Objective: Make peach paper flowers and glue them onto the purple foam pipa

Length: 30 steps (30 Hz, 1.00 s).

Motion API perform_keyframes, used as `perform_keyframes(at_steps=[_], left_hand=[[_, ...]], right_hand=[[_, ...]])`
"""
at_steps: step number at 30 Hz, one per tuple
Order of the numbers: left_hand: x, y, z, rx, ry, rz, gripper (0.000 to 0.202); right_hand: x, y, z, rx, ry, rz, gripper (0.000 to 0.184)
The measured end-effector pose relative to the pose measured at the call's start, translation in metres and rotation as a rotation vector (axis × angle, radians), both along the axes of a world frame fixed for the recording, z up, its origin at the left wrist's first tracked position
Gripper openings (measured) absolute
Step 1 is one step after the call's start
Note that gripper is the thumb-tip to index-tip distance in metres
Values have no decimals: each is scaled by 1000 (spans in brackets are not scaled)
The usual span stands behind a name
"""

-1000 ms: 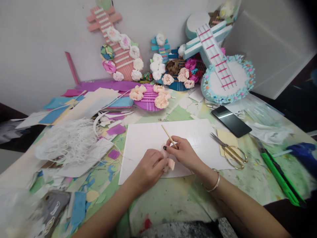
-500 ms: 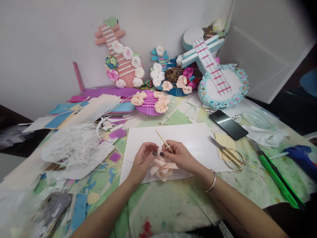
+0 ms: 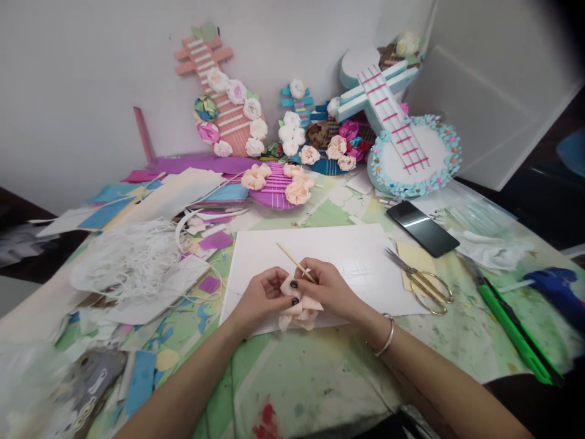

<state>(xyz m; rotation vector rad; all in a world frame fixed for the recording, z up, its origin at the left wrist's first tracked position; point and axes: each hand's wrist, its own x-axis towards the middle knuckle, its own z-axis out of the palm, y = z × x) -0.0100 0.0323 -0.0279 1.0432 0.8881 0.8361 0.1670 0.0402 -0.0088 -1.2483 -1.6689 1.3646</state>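
Observation:
A peach paper flower (image 3: 301, 316) with several loose petals is held between both hands, over a white board (image 3: 351, 244). My left hand (image 3: 265, 296) pinches a petal at its left side, thumb across the paper. My right hand (image 3: 324, 286) is closed around the flower's right side and also keeps a thin wooden stick (image 3: 289, 255) between its fingers, slanting up to the left. The two thumbs nearly meet at the petal. The flower's centre is partly covered by the fingers.
Gold-handled scissors (image 3: 429, 286), a phone (image 3: 423, 228), a green utility knife (image 3: 512, 323) and a blue glue gun (image 3: 560, 292) lie to the right. White string (image 3: 130, 262) and paper scraps cover the left. Flower-decorated instrument models (image 3: 411, 146) stand at the back.
My left thumb has moved lower and in under the petal beside the right thumb. The stick has tipped further left. The view has shifted slightly.

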Motion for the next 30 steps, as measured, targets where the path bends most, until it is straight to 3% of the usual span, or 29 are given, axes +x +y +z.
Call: perform_keyframes(at_steps=[5,9,11,14,16,21,25,27,30], left_hand=[[2,0,2,-7,52,41,26],[1,1,1,2,81,91,21],[1,1,2,22,81,107,20],[2,0,4,64,83,117,20],[4,-1,4,106,88,125,20],[4,0,4,129,3,173,15],[3,0,3,70,-38,163,17],[3,0,3,43,-43,159,18],[3,-1,3,16,-48,163,20]], right_hand=[[-1,-1,0,44,6,-19,10],[8,4,6,124,52,-84,25],[17,9,11,171,117,-206,30],[34,17,19,397,259,-420,30],[43,21,21,468,323,-494,25],[47,21,23,470,447,-364,14],[42,14,28,453,336,-196,31],[41,12,29,473,314,-181,33],[41,12,30,497,406,-250,19]])
